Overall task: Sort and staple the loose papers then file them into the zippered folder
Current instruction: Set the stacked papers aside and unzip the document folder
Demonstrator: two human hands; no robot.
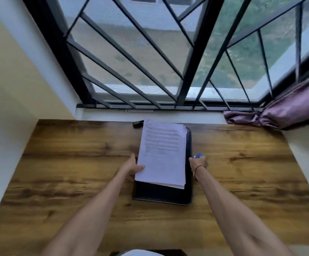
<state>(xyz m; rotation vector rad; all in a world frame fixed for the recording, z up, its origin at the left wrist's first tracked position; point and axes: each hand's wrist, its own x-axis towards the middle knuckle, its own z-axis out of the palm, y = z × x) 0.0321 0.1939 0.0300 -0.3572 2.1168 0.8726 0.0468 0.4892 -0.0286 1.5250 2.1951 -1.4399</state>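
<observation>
A stack of white printed papers (162, 154) lies on top of a black zippered folder (162, 194) in the middle of the wooden table (66, 163). My left hand (134, 168) grips the stack's lower left edge, thumb on top. My right hand (198, 163) is at the folder's right edge, fingers curled round a blue stapler (198, 155) that is mostly hidden behind the hand. The sheets are fanned unevenly at the top right and the bottom.
A small dark object (138, 124) lies at the table's far edge, left of the papers' top. A window with black bars (150, 71) stands behind the table. A purple curtain (282, 111) bunches at the far right. Walls close in on both sides.
</observation>
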